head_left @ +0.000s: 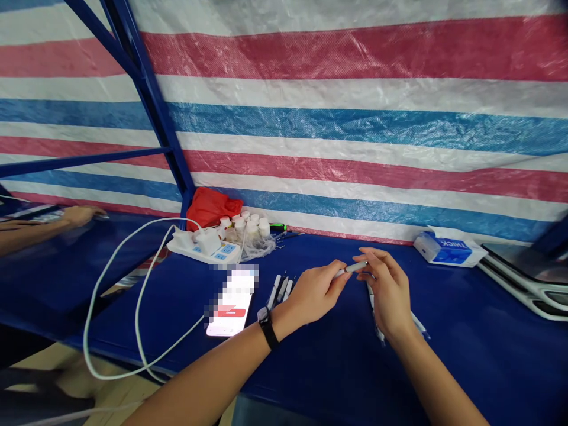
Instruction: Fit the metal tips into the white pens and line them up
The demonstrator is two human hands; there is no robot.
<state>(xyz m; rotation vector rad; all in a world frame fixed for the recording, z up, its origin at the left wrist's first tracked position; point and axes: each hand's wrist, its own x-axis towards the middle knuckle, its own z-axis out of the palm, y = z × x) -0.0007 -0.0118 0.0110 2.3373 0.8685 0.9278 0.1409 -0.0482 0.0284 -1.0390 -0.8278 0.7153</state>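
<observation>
Blue tabletop (479, 343), white pen (355, 267), ends in left grip (317, 293) and right grip (390, 290)

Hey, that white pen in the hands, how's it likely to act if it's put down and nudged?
The white pen would likely roll, since its barrel looks slim and round. It seems stiff: it shows no bend. It's probably light, given how slender it is beside the left hand.

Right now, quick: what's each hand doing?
Left hand: closed, holding one end of a pen.
Right hand: fingers curled at the pen's other end; whether they grip it can't be told.
</observation>
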